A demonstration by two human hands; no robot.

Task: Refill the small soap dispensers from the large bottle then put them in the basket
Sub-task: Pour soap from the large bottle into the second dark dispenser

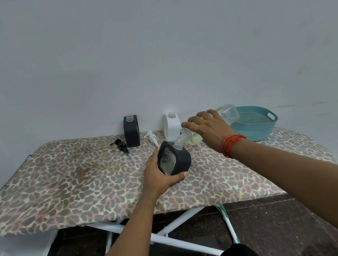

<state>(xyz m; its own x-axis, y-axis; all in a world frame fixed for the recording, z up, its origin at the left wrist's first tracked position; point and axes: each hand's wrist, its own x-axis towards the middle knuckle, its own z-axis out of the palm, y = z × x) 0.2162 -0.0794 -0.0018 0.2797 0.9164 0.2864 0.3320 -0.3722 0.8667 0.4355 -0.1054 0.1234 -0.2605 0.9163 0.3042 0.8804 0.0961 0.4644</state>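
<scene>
Three dispensers [132,133] are counted; the nearest dispenser [175,160] is gripped by the left hand [159,177]. One large bottle [229,114], gripped by the right hand [209,128], is tilted, its neck pointed down-left.

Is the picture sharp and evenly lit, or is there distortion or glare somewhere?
Head view: light is soft and even, shadows faint; wide-angle distortion bends the front edge of the ironing board; the clear large bottle looks slightly blurred, without strong glare.
</scene>
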